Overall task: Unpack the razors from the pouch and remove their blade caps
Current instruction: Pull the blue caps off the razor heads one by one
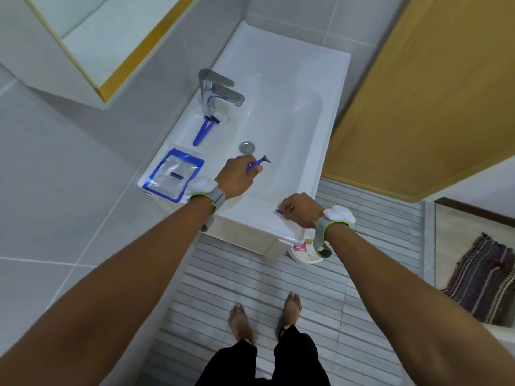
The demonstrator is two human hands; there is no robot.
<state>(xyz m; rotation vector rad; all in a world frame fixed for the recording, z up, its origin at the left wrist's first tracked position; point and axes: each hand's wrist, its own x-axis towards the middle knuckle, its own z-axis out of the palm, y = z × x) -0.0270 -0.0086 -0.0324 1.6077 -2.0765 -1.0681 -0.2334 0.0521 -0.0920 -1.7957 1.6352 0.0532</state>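
My left hand [238,176] grips a blue razor [259,162] by its handle over the sink basin, with the bare blade head pointing right. Down at the sink's front rim, my right hand [299,208] pinches a small blue blade cap [279,212]. The clear pouch with a blue border [174,175] lies flat on the sink's left ledge. Two blue razors [204,130] rest side by side on the ledge just below the tap.
A chrome tap [218,91] stands at the sink's [278,65] left side, and a round drain plug [246,147] sits in the basin. A wooden door [434,93] is to the right, a striped rug [485,280] on the floor, and a white tub [305,253] under the sink.
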